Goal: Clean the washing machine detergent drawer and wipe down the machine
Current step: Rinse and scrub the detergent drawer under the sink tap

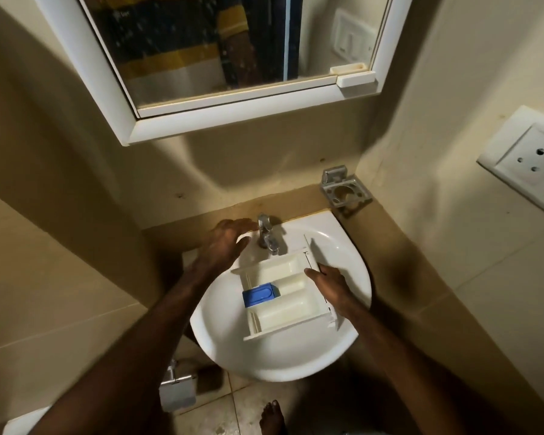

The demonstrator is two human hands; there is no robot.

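Observation:
A white detergent drawer (283,293) with a blue insert (258,296) lies across the white wash basin (264,362), its front panel toward the right. My right hand (330,285) grips the drawer at its front panel end. My left hand (225,240) hovers with fingers spread, its fingertips reaching up to the chrome tap (266,230) at the back of the basin. No water stream is visible.
A white-framed mirror cabinet (226,58) hangs above the basin. A metal holder (344,189) is fixed to the wall at the back right, a socket plate (528,161) on the right wall. A paper holder (178,387) and my foot (272,417) are below.

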